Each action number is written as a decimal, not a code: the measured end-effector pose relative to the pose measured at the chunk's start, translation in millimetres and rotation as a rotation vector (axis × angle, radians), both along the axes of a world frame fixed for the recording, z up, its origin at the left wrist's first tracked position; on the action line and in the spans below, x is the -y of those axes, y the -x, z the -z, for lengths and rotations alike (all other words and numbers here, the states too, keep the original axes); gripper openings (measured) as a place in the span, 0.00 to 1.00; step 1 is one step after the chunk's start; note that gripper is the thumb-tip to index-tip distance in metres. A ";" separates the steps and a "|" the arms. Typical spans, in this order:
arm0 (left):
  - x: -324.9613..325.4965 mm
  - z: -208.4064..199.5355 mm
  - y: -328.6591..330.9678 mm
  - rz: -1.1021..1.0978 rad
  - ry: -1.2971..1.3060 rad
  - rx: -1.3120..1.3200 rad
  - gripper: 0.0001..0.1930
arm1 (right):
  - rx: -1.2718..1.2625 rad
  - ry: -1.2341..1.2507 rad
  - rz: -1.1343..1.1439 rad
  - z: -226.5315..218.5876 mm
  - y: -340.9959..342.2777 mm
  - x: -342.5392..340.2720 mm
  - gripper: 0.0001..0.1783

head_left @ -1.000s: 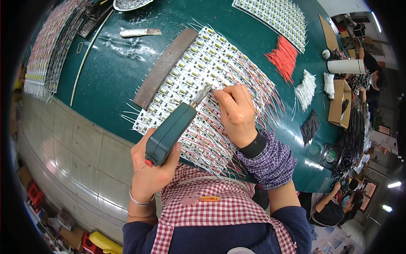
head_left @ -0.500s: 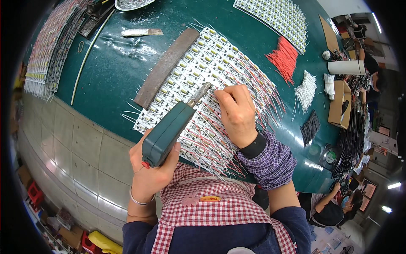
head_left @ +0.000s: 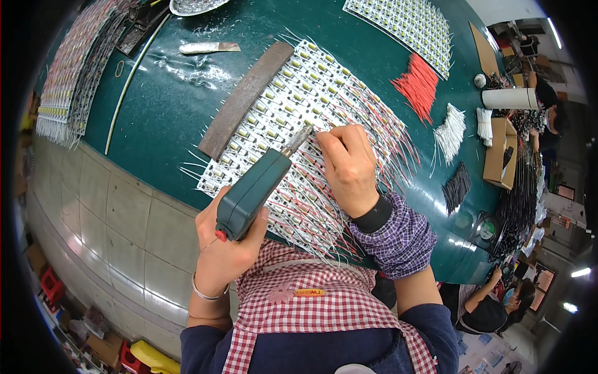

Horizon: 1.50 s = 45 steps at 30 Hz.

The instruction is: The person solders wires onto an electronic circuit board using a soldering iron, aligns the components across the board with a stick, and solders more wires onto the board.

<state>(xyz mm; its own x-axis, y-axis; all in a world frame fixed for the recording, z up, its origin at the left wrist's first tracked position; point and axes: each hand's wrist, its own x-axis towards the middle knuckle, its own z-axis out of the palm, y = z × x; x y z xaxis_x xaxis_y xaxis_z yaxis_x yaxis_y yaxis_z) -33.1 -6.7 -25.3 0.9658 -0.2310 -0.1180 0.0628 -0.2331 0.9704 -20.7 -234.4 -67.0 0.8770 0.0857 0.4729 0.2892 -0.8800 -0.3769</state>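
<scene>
My left hand point(head_left: 227, 243) is wrapped round the handle of a dark green soldering gun point(head_left: 252, 193), which has a red part at its rear. The gun's metal tip point(head_left: 299, 138) meets a sheet of white circuit boards point(head_left: 280, 115) set with rows of small yellow components. Thumb and fingers of my right hand point(head_left: 350, 165) are pinched together right beside the tip, over the sheet; what they hold is too small to make out. Red and white wires point(head_left: 380, 128) stick out from the sheet's right and near parts. A brown, rusty-looking flat bar point(head_left: 246, 100) lies across its left side.
Piles of red wires point(head_left: 416, 88), white wires point(head_left: 450, 134) and black wires point(head_left: 458, 187) lie to the right. Another board sheet point(head_left: 405, 28) is behind them, stacked boards point(head_left: 75, 68) at far left. A cardboard box point(head_left: 500, 153) stands at the right; other people work beyond.
The soldering gun and my left hand have shifted slightly right, bringing the tip closer to my right fingertips. My right hand has stayed almost in place.
</scene>
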 end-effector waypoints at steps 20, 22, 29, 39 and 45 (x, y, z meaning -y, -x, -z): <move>-10.5 -3.0 7.9 0.055 -0.237 0.328 0.09 | 0.046 0.056 0.014 -5.0 1.3 -1.6 0.13; -11.9 -3.2 9.2 0.043 -0.189 0.308 0.09 | 0.046 0.025 0.003 -5.5 5.1 -6.1 0.13; -13.5 -3.3 11.9 -0.029 -0.005 0.128 0.11 | 0.031 -0.007 -0.010 -2.4 8.8 -10.6 0.13; -13.3 -3.5 12.3 0.026 -0.104 0.127 0.10 | 0.022 0.002 -0.005 -0.4 10.0 -11.4 0.13; -14.2 -1.5 13.7 0.021 -0.074 0.078 0.10 | 0.025 0.007 0.000 0.0 9.7 -11.7 0.13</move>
<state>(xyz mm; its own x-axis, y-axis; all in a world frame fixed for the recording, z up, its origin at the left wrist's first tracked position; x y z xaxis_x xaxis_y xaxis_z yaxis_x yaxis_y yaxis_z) -46.7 7.5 -23.7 0.9678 -0.2443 -0.0603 -0.0176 -0.3047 0.9523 -30.4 -222.7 -67.0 0.8651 0.0888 0.4936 0.2980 -0.8827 -0.3634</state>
